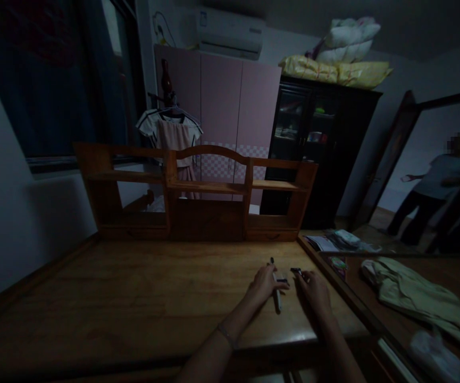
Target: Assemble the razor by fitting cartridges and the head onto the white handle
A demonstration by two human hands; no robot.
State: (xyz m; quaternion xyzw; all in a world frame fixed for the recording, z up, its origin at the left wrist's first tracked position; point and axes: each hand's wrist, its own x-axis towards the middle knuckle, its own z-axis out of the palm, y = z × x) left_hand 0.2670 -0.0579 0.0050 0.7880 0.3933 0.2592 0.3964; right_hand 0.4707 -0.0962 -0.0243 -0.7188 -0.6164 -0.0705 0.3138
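My left hand [262,283] is over the wooden desk top [166,287], its fingers closed around a slim white pen-like stick [278,302] with a dark upper end. Beside its thumb is a small dark piece [283,280]; whether this belongs to the stick I cannot tell. Just to the right, my right hand [315,291] is closed on a small dark-headed object [295,271], whose rest the fingers hide. Dim light and small size leave the exact kind of both things unclear. A thin band circles my left wrist.
A wooden shelf unit [206,187] stands along the desk's back edge. To the right, beyond a raised wooden edge, lie light green clothing [413,298], a plastic bag [435,354] and papers [323,243]. A person [437,181] stands in the doorway at far right.
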